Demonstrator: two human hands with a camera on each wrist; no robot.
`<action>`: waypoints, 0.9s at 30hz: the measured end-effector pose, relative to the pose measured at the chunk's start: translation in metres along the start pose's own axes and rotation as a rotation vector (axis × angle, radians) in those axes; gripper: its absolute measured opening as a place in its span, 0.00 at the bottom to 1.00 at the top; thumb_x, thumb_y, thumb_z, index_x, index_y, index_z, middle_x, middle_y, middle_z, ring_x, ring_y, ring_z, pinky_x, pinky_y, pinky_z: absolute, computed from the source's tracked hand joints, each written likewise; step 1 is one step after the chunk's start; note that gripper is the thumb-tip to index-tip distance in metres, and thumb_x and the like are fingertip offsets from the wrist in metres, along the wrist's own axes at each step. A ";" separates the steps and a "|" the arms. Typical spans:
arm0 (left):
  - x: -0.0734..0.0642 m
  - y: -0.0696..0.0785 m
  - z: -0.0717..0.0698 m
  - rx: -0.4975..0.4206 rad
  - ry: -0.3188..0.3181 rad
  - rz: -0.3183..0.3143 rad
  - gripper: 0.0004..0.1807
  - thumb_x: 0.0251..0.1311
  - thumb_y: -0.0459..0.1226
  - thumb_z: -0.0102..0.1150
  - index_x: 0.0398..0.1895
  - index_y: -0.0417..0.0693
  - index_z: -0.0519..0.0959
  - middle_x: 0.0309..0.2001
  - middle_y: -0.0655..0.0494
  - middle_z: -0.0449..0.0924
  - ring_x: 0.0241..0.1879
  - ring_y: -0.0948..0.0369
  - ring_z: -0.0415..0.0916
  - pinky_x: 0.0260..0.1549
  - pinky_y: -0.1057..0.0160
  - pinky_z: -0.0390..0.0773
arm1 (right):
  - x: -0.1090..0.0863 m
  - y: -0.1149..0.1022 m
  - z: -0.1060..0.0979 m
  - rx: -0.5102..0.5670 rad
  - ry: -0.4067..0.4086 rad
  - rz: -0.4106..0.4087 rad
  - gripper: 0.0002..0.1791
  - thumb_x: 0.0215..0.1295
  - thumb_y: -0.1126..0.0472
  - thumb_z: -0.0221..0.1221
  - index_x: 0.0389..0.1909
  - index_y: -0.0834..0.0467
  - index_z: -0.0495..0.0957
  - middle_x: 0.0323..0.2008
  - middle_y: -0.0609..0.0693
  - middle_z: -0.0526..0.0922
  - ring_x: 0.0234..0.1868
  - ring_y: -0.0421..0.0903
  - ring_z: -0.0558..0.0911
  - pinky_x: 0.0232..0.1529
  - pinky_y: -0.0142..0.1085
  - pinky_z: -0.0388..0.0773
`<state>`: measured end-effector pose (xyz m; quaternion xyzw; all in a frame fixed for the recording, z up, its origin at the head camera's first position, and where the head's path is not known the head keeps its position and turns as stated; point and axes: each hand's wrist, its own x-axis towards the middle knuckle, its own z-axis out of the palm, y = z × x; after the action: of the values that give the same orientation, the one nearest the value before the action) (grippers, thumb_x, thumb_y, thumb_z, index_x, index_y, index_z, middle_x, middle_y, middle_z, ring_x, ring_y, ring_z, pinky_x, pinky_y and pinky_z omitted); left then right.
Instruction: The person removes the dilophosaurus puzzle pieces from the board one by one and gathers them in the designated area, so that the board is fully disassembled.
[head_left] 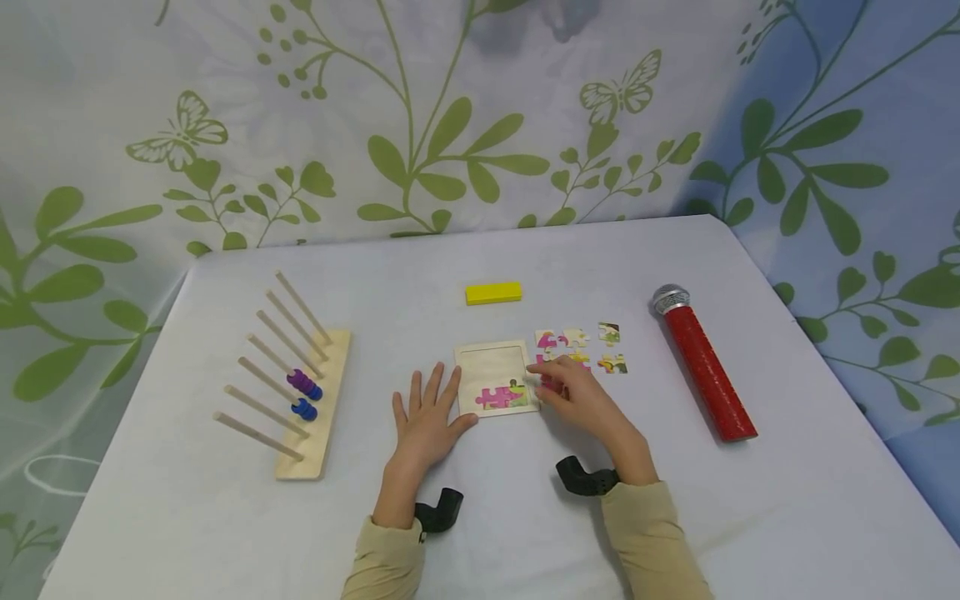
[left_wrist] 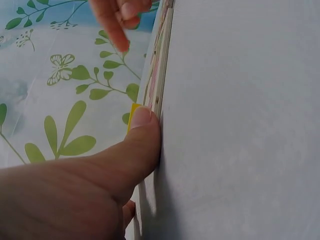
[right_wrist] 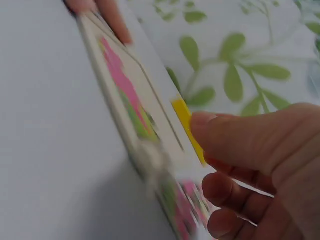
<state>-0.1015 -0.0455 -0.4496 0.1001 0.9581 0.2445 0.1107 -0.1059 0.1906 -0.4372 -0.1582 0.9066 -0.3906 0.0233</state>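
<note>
A light wooden puzzle tray (head_left: 487, 360) lies on the table, with joined pink and green jigsaw pieces (head_left: 501, 397) along its lower right. My left hand (head_left: 427, 421) is spread flat at its left side, thumb and fingertips at the tray's edge; the thumb (left_wrist: 142, 132) shows close in the left wrist view. Over the tray's right edge hovers my right hand (head_left: 581, 396), thumb and index finger apart with no piece visible between them. Its other fingers (right_wrist: 225, 192) are loosely bent. Loose jigsaw pieces (head_left: 576, 337) lie beyond that hand, which partly hides them.
On the left stands a wooden peg board (head_left: 337, 367) with upright rods and a few purple and blue beads (head_left: 303, 383). A yellow block (head_left: 492, 293) lies behind the tray. To the right is a red microphone (head_left: 707, 371). Patterned cloth hangs behind the table.
</note>
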 end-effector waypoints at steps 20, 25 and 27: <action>0.001 0.001 0.002 0.032 0.011 0.023 0.39 0.57 0.53 0.53 0.70 0.53 0.53 0.70 0.48 0.43 0.68 0.44 0.31 0.57 0.37 0.29 | 0.006 -0.031 0.041 -0.172 0.029 0.017 0.18 0.51 0.65 0.65 0.45 0.57 0.74 0.38 0.49 0.73 0.34 0.42 0.74 0.39 0.35 0.76; 0.000 0.000 0.002 0.034 0.016 0.020 0.39 0.57 0.53 0.54 0.69 0.53 0.53 0.70 0.48 0.43 0.67 0.44 0.31 0.57 0.37 0.30 | 0.007 -0.034 0.042 -0.142 0.056 0.055 0.18 0.51 0.65 0.66 0.45 0.59 0.77 0.35 0.48 0.75 0.32 0.41 0.73 0.36 0.33 0.75; 0.000 0.000 0.001 0.034 0.017 0.018 0.39 0.57 0.53 0.54 0.69 0.53 0.53 0.70 0.48 0.43 0.67 0.44 0.31 0.57 0.37 0.30 | 0.007 -0.033 0.041 -0.119 0.054 0.065 0.18 0.51 0.64 0.65 0.46 0.60 0.77 0.35 0.48 0.75 0.31 0.41 0.72 0.35 0.33 0.74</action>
<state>-0.1014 -0.0455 -0.4507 0.1083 0.9621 0.2301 0.0986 -0.0971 0.1379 -0.4417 -0.1194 0.9330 -0.3394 0.0022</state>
